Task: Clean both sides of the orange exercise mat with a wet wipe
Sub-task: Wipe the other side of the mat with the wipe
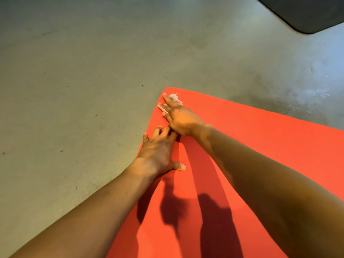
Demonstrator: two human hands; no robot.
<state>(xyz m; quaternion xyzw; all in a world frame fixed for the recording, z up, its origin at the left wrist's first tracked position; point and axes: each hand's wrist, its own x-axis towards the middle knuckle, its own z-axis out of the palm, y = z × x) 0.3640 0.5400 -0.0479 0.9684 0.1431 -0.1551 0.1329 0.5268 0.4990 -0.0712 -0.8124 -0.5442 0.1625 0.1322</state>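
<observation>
Head view gives me both hands out at the far-left corner of the orange exercise mat point(260, 146), which lies flat on the floor point(93, 71) and runs from that rounded corner toward the near right.

My right hand point(179, 118) lies flat on the wet wipe point(175, 97), fingers fairly straight and pressing rather than wrapped around it; a crumpled white tuft shows past the fingertips, right at the corner. My left hand point(158, 151) is spread, palm down, holding nothing and resting on the mat beside its left edge, just nearer than the right.

I judge this to be the wiping of the upper face, worked at its corner. I cannot tell how much of this face is done, or whether the underside has been. Next I would drag the wipe along the surface under steady pressure while the left hand pins the mat against sliding.

It looks like smooth, matte foam, thin and pliable. The floor is grey, mottled concrete with specks of grit. A dark, round-cornered mat point(307, 13) sits far right.
</observation>
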